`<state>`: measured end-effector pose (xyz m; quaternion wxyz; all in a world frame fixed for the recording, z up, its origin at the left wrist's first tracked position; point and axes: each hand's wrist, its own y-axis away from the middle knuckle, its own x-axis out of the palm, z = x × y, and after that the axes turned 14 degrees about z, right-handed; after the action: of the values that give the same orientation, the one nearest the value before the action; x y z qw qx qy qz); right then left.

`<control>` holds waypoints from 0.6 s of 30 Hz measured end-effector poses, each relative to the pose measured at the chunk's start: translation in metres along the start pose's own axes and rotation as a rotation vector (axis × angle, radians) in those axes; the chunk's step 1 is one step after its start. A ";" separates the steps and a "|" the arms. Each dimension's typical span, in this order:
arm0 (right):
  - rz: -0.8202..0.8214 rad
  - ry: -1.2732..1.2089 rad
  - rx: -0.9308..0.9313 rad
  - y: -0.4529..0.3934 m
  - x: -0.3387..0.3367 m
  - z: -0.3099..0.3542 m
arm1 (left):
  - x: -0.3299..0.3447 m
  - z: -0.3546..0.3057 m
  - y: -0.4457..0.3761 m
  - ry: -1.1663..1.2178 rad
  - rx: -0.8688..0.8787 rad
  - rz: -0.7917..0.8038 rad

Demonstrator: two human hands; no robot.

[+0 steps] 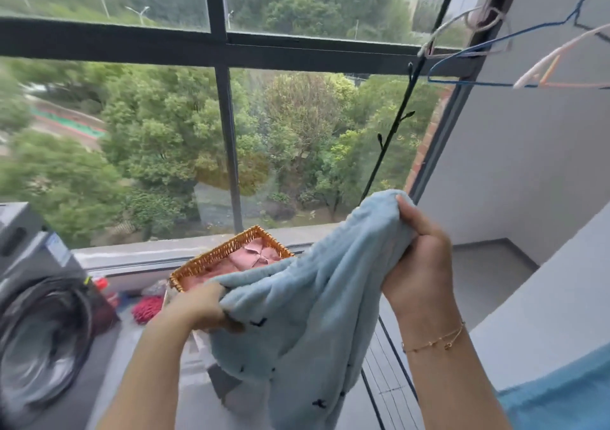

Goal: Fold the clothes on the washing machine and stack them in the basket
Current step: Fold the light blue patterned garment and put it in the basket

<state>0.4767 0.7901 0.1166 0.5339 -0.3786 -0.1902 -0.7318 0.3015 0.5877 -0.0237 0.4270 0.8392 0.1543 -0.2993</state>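
The right hand is clenched on a bunched top edge of a pale blue towel, held up high. The left hand pinches the opposite edge lower down, so the cloth hangs slack between them and drapes toward the floor. Held apart like this, it looks as if the person is finding corners to spread it before the first fold. Just behind the towel sits the wicker basket, with a folded pink cloth already lying in it, close enough to drop the next piece in. The washing machine stands at the left, its top mostly out of view. Wire hangers dangle near the window.
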 end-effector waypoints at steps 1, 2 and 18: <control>-0.023 0.006 0.013 -0.007 0.007 -0.009 | -0.014 0.016 0.014 0.061 0.052 -0.008; -0.035 0.025 0.024 -0.015 0.014 -0.020 | -0.028 0.033 0.030 0.117 0.102 -0.022; 0.827 2.057 0.427 -0.143 0.120 -0.241 | -0.161 0.270 0.172 0.100 -0.262 -0.734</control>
<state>0.2429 0.5998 0.0711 0.6918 0.4692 0.3585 -0.4155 0.1655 0.2674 0.0626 0.3870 0.6804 0.5016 -0.3684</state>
